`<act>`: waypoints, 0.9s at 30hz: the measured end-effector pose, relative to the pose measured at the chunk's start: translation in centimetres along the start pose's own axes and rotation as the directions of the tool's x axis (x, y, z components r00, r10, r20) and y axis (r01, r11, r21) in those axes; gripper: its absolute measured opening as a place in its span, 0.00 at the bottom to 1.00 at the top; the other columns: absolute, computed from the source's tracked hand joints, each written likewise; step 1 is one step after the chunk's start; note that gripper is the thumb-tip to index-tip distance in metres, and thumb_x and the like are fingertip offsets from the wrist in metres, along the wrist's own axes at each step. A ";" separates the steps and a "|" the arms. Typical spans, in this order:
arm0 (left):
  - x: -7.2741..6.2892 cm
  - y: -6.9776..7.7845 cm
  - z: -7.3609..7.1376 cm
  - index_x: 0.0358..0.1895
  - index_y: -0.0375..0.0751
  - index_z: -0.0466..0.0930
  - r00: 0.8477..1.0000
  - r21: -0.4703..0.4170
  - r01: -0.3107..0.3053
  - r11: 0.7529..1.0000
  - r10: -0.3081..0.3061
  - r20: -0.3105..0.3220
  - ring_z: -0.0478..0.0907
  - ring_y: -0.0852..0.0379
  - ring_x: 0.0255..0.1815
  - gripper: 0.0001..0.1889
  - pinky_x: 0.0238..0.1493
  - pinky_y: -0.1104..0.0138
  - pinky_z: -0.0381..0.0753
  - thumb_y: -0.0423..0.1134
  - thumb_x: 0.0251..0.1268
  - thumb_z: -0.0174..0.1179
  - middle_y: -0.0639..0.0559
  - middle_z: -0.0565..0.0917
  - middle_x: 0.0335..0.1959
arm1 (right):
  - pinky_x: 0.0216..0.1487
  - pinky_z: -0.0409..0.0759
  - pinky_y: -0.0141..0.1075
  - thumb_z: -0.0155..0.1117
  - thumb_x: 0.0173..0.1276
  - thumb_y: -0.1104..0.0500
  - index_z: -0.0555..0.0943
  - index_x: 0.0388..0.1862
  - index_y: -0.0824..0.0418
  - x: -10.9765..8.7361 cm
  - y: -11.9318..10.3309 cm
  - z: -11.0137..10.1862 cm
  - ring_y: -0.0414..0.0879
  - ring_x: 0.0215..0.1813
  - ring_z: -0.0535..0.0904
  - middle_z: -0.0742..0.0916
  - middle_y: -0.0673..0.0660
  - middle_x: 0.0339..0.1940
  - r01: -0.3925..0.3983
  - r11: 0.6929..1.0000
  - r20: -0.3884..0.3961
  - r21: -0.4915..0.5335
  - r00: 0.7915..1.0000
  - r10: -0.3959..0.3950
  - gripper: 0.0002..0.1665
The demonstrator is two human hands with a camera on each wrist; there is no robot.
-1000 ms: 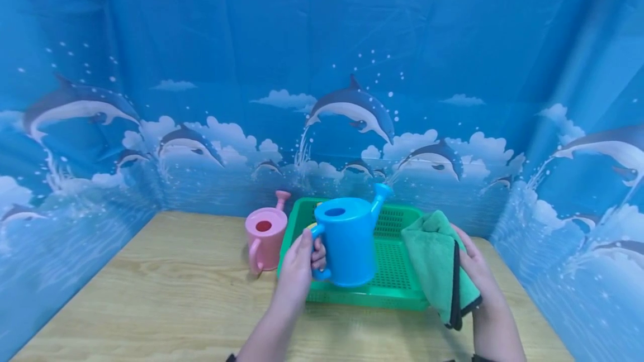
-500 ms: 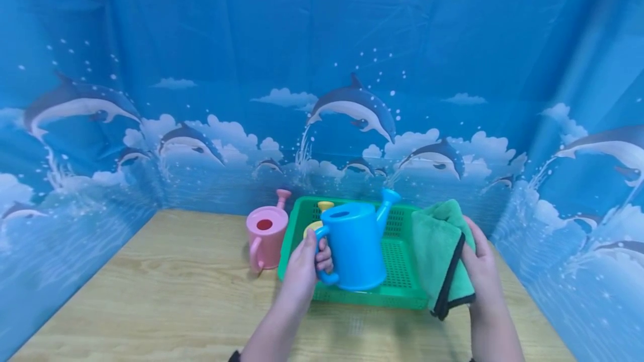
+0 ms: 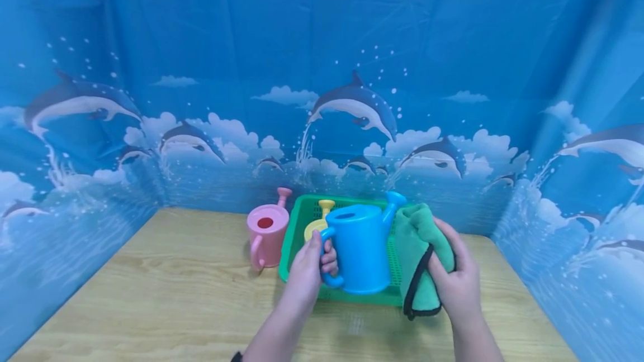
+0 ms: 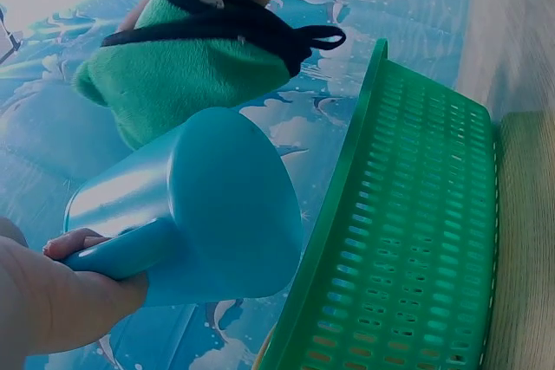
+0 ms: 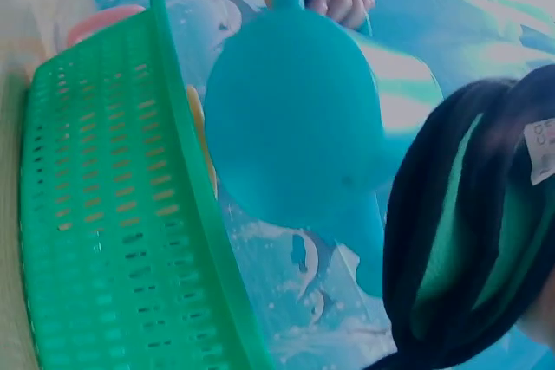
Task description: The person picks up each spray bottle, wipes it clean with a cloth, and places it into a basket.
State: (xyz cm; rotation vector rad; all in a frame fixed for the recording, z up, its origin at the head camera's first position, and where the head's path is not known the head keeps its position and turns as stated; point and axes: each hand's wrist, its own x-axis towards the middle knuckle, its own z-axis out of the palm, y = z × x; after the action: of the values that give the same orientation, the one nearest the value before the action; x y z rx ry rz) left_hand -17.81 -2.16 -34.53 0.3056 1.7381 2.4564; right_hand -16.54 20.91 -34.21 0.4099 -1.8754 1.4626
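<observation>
My left hand point(image 3: 308, 270) grips the handle of a blue toy watering can point(image 3: 359, 253), holding it up over the green basket point(image 4: 408, 223) with its spout to the right. In my right hand point(image 3: 458, 278) is a folded green cloth point(image 3: 420, 256) with black edging, held close beside the can's right side. The left wrist view shows the can's round base and the cloth point(image 4: 191, 67) just beyond it. From the right wrist, the can's base point(image 5: 295, 119) fills the middle, and the cloth's black hem point(image 5: 486, 223) is at the right.
A yellow watering can point(image 3: 315, 228) sits in the basket's left part, partly hidden behind the blue can. Left of the basket a pink watering can point(image 3: 266, 236) stands on the wooden table point(image 3: 191, 295). A blue dolphin-print curtain point(image 3: 322, 71) encloses the back and sides.
The blue can has shifted a little to the right and tilted slightly. The cloth went right, then came back left toward the can. More of the yellow can shows.
</observation>
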 end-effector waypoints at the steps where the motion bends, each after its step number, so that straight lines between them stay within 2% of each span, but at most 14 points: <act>1: 0.0 0.0 0.1 0.35 0.44 0.61 1.000 0.003 -0.001 1.000 0.001 0.000 0.62 0.60 0.26 0.21 0.39 0.69 0.67 0.56 0.79 0.29 0.55 0.63 0.25 | 0.47 0.76 0.21 0.55 0.61 0.78 0.76 0.63 0.60 -0.2 0.0 0.3 0.31 0.52 0.78 0.80 0.38 0.58 0.075 0.997 -0.014 -0.035 0.997 -0.076 0.31; 2: -0.1 0.0 0.1 0.35 0.44 0.61 1.000 0.004 -0.005 1.000 0.005 0.002 0.62 0.60 0.26 0.21 0.39 0.69 0.67 0.57 0.78 0.29 0.55 0.63 0.25 | 0.49 0.76 0.21 0.56 0.58 0.78 0.77 0.61 0.62 -0.3 0.0 0.6 0.32 0.54 0.78 0.80 0.38 0.58 0.159 0.985 -0.019 -0.061 0.987 -0.160 0.31; 4: -0.1 0.0 0.2 0.35 0.44 0.61 1.000 0.007 -0.005 1.000 0.005 0.003 0.62 0.60 0.26 0.21 0.40 0.68 0.67 0.57 0.78 0.29 0.55 0.63 0.25 | 0.54 0.75 0.23 0.58 0.59 0.73 0.78 0.58 0.66 -0.5 0.0 1.2 0.32 0.57 0.77 0.80 0.41 0.59 0.334 0.934 -0.017 -0.128 0.941 -0.339 0.25; 5: -0.2 0.1 0.3 0.35 0.44 0.61 1.000 0.008 -0.006 1.000 0.006 0.005 0.62 0.60 0.26 0.21 0.39 0.68 0.67 0.57 0.78 0.29 0.55 0.63 0.25 | 0.56 0.74 0.23 0.59 0.62 0.70 0.79 0.55 0.67 -0.6 -0.1 1.5 0.33 0.59 0.77 0.81 0.44 0.59 0.408 0.899 -0.014 -0.160 0.910 -0.415 0.21; 7: -0.2 0.1 0.4 0.35 0.44 0.61 1.000 0.002 -0.009 1.000 0.009 0.013 0.62 0.60 0.26 0.21 0.39 0.69 0.67 0.56 0.79 0.29 0.55 0.63 0.25 | 0.61 0.72 0.25 0.59 0.66 0.61 0.81 0.50 0.69 -0.7 -0.2 2.3 0.38 0.60 0.77 0.83 0.54 0.57 0.536 0.815 -0.006 -0.218 0.835 -0.551 0.17; 9: -0.3 0.1 0.5 0.35 0.44 0.61 1.000 -0.005 -0.007 1.000 0.007 0.019 0.61 0.61 0.26 0.21 0.39 0.69 0.67 0.55 0.79 0.29 0.55 0.63 0.25 | 0.61 0.72 0.25 0.56 0.70 0.53 0.82 0.47 0.67 -0.8 -0.4 3.0 0.45 0.55 0.81 0.84 0.62 0.52 0.615 0.730 0.008 -0.300 0.766 -0.642 0.19; 12: -0.3 0.0 0.7 0.34 0.45 0.61 1.000 -0.001 -0.008 1.000 0.008 0.023 0.61 0.61 0.26 0.20 0.38 0.69 0.67 0.54 0.79 0.29 0.55 0.62 0.24 | 0.56 0.75 0.31 0.54 0.72 0.49 0.84 0.45 0.63 -1.0 -0.8 3.6 0.56 0.46 0.81 0.83 0.70 0.47 0.655 0.628 0.048 -0.420 0.708 -0.705 0.20; 14: -0.4 0.0 0.8 0.34 0.44 0.61 1.000 0.014 -0.014 1.000 0.013 0.017 0.62 0.61 0.26 0.20 0.39 0.69 0.67 0.54 0.80 0.29 0.55 0.63 0.24 | 0.50 0.78 0.39 0.53 0.73 0.48 0.84 0.45 0.61 -1.2 -1.0 3.7 0.60 0.43 0.81 0.83 0.69 0.47 0.654 0.586 0.091 -0.478 0.700 -0.708 0.20; 17: -0.5 0.0 0.9 0.34 0.44 0.61 0.999 0.049 -0.035 0.998 0.034 0.004 0.63 0.60 0.27 0.20 0.39 0.69 0.67 0.53 0.80 0.30 0.54 0.63 0.24 | 0.39 0.79 0.51 0.52 0.74 0.46 0.84 0.48 0.58 -1.4 -1.2 3.8 0.62 0.43 0.81 0.83 0.69 0.50 0.644 0.545 0.153 -0.536 0.709 -0.688 0.21; 19: -0.6 0.0 1.1 0.34 0.43 0.61 0.998 0.063 -0.060 0.996 0.060 0.003 0.62 0.60 0.26 0.19 0.38 0.69 0.67 0.52 0.80 0.30 0.54 0.63 0.23 | 0.36 0.79 0.53 0.51 0.74 0.45 0.84 0.50 0.56 -1.5 -1.2 3.9 0.62 0.43 0.81 0.82 0.68 0.51 0.640 0.526 0.180 -0.560 0.714 -0.676 0.21; 22: -0.7 -0.1 1.3 0.33 0.42 0.62 0.996 0.083 -0.087 0.993 0.087 -0.004 0.62 0.61 0.25 0.19 0.37 0.69 0.67 0.50 0.81 0.31 0.54 0.63 0.23 | 0.36 0.80 0.55 0.50 0.74 0.45 0.83 0.52 0.54 -1.7 -1.2 4.1 0.63 0.44 0.81 0.82 0.68 0.51 0.631 0.516 0.205 -0.580 0.726 -0.656 0.21; 27: -0.7 -0.2 1.7 0.32 0.40 0.63 0.993 0.120 -0.108 0.987 0.114 -0.040 0.62 0.61 0.24 0.19 0.34 0.71 0.67 0.48 0.81 0.32 0.53 0.63 0.22 | 0.37 0.80 0.57 0.47 0.75 0.43 0.82 0.56 0.51 -2.0 -1.3 4.7 0.64 0.44 0.80 0.81 0.69 0.51 0.598 0.520 0.236 -0.610 0.763 -0.601 0.23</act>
State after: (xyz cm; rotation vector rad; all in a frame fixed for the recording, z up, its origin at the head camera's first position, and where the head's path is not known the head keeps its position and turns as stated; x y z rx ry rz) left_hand -16.72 -0.73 -34.27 0.3686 1.9404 2.4592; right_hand -15.90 15.80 -35.23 0.6187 -1.8255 0.2783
